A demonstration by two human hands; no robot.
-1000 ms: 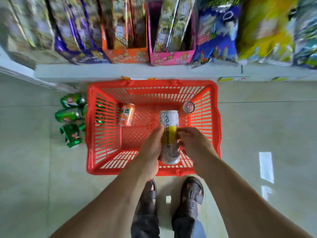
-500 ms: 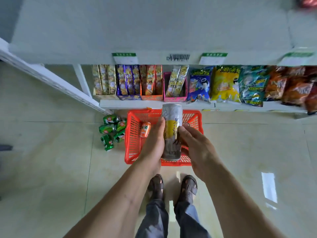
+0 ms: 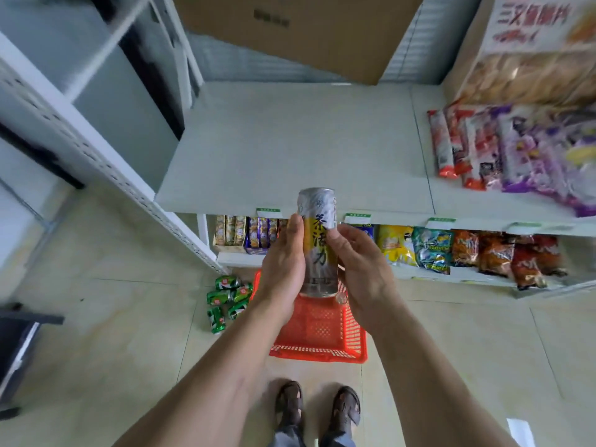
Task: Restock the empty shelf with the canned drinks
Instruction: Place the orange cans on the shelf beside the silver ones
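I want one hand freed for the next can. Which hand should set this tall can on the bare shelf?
Left, probably: the left hand wraps the tall can; the right hand only steadies it. The bare shelf lies ahead-left.

Pale glossy floor tiles [image 3: 113, 317] reflect light at near right. A white perforated upright [image 3: 96, 156] slants left; a cardboard box [image 3: 306, 27] sits far, above.

The basket [image 3: 322, 333] is partly hidden by the hands and can [image 3: 317, 246]; the carton [image 3: 322, 33] is cut off above.
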